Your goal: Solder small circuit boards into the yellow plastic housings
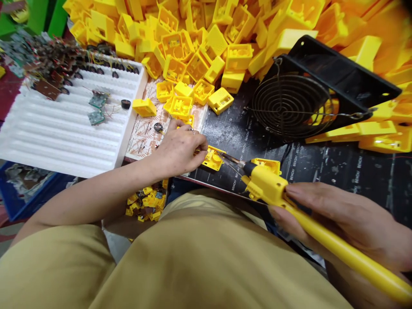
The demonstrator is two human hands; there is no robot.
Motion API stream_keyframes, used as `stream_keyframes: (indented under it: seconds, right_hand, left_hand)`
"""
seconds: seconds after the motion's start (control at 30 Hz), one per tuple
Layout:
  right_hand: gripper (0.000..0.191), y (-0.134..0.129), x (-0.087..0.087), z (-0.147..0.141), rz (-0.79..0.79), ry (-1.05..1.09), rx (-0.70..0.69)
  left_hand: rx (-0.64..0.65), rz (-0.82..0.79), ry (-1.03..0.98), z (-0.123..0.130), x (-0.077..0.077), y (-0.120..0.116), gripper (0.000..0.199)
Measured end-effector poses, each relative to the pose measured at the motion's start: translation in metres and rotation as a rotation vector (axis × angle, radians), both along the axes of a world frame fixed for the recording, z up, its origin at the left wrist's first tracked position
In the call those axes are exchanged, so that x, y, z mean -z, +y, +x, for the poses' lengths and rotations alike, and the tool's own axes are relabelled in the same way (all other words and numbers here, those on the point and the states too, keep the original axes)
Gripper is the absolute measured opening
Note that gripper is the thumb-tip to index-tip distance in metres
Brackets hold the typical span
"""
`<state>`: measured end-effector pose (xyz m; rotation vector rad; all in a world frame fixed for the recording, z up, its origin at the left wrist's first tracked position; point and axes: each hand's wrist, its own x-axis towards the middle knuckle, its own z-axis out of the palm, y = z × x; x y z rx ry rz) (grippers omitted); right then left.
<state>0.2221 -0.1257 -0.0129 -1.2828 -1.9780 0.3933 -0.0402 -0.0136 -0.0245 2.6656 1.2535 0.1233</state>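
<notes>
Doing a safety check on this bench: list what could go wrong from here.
The soldering iron in the right hand has its metal tip close to the left hand, so a slip could burn those fingers. The tip also nearly meets the small yellow plastic housing and might melt it if it touches. The heaped yellow housings crowd the black-framed fan and could slide down onto the work.

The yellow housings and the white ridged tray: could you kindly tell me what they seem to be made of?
The yellow housings look like glossy moulded plastic, with crisp ribs. The white tray seems matt foam or plastic, its ridges rounded.
</notes>
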Motion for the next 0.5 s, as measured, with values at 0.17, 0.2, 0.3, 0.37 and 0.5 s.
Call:
stream_keyframes:
  seconds: [0.17,0.2,0.3,0.37,0.5]
  right_hand:
    - [0.011,0.007,0.007,-0.002,0.089,-0.077,-0.151]
    - [0.012,0.009,0.008,-0.003,0.084,-0.089,-0.151]
    - [0.015,0.017,0.005,-0.009,0.146,-0.110,-0.176]
    - [0.014,0.023,0.002,-0.013,0.229,-0.119,-0.216]
    - [0.011,0.027,-0.006,-0.011,0.234,-0.127,-0.247]
  left_hand:
    - [0.013,0.065,0.032,0.002,0.000,0.000,0.023]
    - [0.015,0.068,0.037,0.002,0.000,0.000,0.023]
    - [0.027,0.057,0.038,0.003,0.000,0.001,0.023]
    - [0.038,0.057,0.033,0.004,0.001,0.002,0.023]
    - [0.050,0.083,0.021,0.005,0.002,0.002,0.023]
